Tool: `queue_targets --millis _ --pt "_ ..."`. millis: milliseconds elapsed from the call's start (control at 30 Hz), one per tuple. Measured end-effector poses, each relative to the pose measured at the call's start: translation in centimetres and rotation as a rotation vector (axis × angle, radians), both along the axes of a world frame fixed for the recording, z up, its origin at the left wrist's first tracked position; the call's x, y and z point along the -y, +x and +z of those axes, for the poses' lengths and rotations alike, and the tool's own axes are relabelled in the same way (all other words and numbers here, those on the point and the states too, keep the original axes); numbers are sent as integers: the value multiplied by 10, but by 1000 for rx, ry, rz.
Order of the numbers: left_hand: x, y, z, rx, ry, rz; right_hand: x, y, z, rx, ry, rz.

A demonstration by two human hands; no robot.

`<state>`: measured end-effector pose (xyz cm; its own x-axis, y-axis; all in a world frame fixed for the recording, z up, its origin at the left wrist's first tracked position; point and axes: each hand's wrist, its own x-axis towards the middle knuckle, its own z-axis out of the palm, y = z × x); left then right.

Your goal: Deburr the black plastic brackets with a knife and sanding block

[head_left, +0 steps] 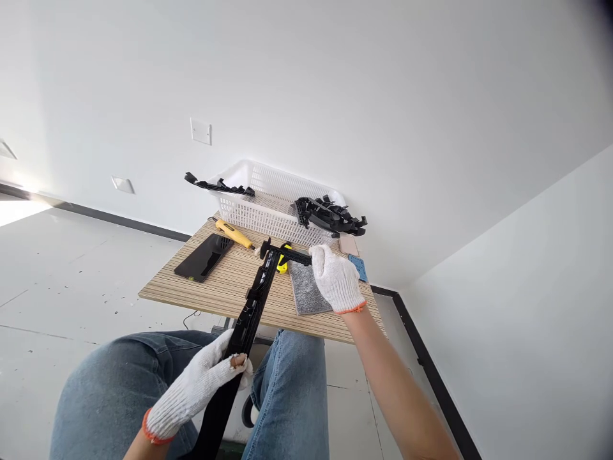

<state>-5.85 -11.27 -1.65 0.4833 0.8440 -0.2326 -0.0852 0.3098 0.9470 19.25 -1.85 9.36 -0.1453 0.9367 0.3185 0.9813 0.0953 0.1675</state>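
Note:
My left hand [201,383], in a white knitted glove with an orange cuff, is closed round a long black plastic strip [253,300]. The strip slants up from between my knees to over the table. My right hand [335,279], gloved alike, grips the end of a black caliper [294,255]. Its jaws sit at the strip's upper end; whether they touch it I cannot tell. Behind the caliper lies a yellow and black object [283,264], partly hidden. Under my right hand is a grey cloth [309,289].
A white plastic basket [263,220] stands at the table's back against the wall, black plastic parts [330,215] piled at its right and one part [220,186] across its left rim. A black phone [204,257], a yellow-handled tool [234,234] and a blue piece [358,268] lie on the striped table [177,285].

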Motion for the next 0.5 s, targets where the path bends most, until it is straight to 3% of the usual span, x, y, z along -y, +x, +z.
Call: queue_targets --millis 200,500 --pt "0 0 -2 6 -1 -12 0 -2 -4 -197 124 -51" --pt "-1 -2 -5 -37 40 1 -1 -3 -6 -282 120 -80"
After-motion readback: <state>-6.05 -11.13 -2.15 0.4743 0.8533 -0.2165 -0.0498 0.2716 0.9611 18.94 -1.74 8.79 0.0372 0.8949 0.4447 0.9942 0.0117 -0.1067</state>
